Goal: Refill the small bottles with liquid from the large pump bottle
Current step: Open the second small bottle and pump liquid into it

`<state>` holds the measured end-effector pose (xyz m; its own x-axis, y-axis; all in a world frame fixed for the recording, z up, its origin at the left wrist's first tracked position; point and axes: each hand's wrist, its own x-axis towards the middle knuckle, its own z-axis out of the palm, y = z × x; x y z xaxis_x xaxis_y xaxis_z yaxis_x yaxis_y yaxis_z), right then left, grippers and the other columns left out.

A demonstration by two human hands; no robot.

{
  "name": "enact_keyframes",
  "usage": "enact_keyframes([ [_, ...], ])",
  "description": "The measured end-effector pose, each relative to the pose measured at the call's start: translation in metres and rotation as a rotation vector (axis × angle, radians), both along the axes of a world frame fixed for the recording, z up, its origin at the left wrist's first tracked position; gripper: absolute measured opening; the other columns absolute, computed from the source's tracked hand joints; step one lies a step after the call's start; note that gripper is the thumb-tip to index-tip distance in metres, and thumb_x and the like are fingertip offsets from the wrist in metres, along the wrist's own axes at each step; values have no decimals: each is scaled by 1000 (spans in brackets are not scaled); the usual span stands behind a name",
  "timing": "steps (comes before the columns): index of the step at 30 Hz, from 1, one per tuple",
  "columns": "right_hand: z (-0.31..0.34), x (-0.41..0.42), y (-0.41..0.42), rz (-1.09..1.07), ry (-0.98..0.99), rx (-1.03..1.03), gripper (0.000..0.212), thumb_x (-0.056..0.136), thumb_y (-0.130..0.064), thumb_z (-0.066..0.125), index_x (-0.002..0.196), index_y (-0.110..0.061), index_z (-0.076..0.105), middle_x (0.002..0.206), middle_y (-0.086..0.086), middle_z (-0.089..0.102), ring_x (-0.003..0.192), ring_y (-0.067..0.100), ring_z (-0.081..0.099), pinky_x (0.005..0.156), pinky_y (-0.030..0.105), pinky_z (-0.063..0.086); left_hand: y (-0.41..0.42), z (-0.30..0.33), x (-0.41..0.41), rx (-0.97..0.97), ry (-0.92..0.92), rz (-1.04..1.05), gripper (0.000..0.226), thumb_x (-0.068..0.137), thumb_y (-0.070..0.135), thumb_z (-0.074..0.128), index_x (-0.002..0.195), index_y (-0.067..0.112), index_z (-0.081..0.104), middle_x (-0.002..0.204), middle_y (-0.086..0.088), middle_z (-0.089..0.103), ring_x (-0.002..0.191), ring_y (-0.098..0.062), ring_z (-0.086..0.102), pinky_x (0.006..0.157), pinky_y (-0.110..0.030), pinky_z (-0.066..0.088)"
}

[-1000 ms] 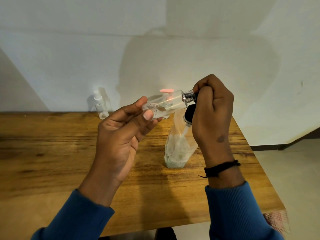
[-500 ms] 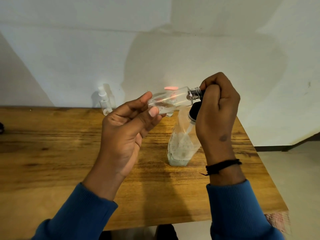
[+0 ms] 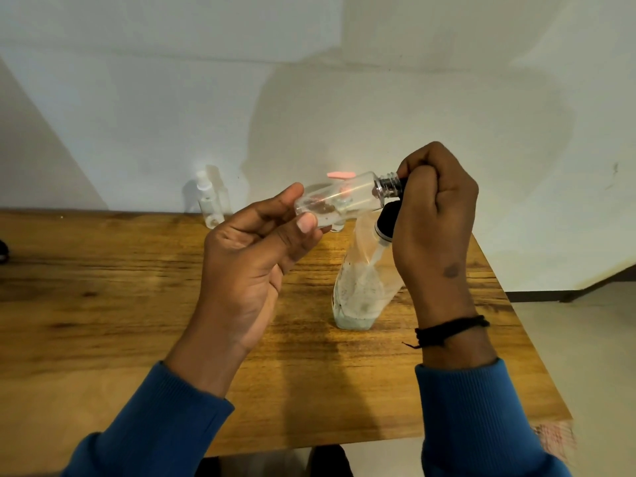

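The left hand (image 3: 254, 249) pinches a small clear bottle (image 3: 339, 197) sideways above the bench (image 3: 103, 304); the right hand (image 3: 435, 215) grips its black cap (image 3: 401, 180), near the pump bottle (image 3: 358, 290).

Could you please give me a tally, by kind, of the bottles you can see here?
Small clear bottles: 2, one held sideways in both hands, one standing by the wall.
Large pump bottles: 1, standing on the table, its pink pump behind the held bottle.
Total: 3 bottles.
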<state>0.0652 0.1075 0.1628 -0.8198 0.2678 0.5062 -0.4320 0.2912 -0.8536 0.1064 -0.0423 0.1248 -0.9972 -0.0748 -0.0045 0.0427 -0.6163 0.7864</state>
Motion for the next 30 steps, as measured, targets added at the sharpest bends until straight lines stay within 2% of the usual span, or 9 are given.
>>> enact_keyframes([
  [6,-4,1,-6,-58,34,-5,23,89,4,33,74,-5,49,60,-4,40,51,4,37,46,18,29,-1,1,1,7,0,15,37,69,0,72,106,5,73,119,-31,65,106,-41,64,76,-26,58],
  [10,-5,0,-4,-55,14,32,22,88,0,34,73,-6,48,59,-7,40,52,5,37,47,23,29,-2,2,2,11,-12,21,37,68,1,72,105,6,74,122,-34,61,109,-44,63,75,-26,58],
  [13,0,0,-2,-76,39,72,23,88,3,34,73,-5,50,58,-4,41,51,5,39,46,22,28,-1,4,1,21,-6,18,38,68,2,72,106,5,74,123,-37,58,105,-43,63,74,-25,58],
  [20,-5,1,-6,-54,16,28,22,88,2,34,73,-5,49,59,-5,40,49,4,37,45,21,28,-2,2,1,30,-24,24,35,67,2,73,102,6,75,118,-28,67,103,-39,66,74,-25,58],
  [24,-1,1,-3,-78,38,54,23,89,4,35,73,-5,49,58,-3,41,50,5,39,45,20,28,-1,3,1,15,-4,14,37,67,3,74,104,7,75,119,-32,64,104,-40,65,74,-25,58],
  [27,-7,2,-8,-56,24,12,23,89,4,34,74,-5,48,59,-2,40,51,5,39,46,21,29,-2,1,0,23,-21,35,37,68,1,72,105,4,73,119,-26,68,110,-42,64,73,-24,58],
  [30,-4,3,-7,-46,12,36,23,90,3,34,74,-4,48,60,7,41,49,4,41,44,19,29,-2,1,0,25,-32,36,37,68,0,71,105,3,73,117,-22,70,111,-42,65,71,-23,58],
])
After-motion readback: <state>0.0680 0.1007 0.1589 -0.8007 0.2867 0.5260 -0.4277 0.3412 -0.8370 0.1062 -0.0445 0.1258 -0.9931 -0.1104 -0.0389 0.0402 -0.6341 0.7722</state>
